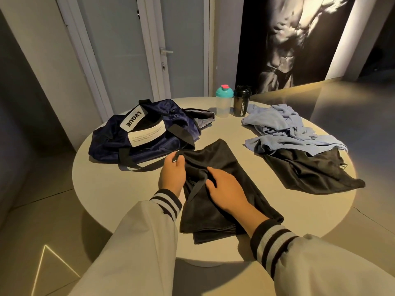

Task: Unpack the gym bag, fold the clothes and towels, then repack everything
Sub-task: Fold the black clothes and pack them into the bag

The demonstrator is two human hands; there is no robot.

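A navy gym bag (pixel 149 133) with black straps and white labels lies slumped at the table's back left. In front of me black shorts (pixel 215 212) with a drawstring lie on the round table (pixel 102 189). My left hand (pixel 172 174) pinches the waistband edge of the shorts at their upper left. My right hand (pixel 228 189) lies flat on the middle of the shorts, pressing them down. At the right, a crumpled light blue towel (pixel 284 127) lies partly over a second black garment (pixel 310 169).
A clear shaker with a teal lid (pixel 223 102) and a black shaker bottle (pixel 241 101) stand at the table's far edge. Behind are a white door (pixel 162 50) and a large wall poster (pixel 295 39). A counter (pixel 342 99) adjoins the table at the right.
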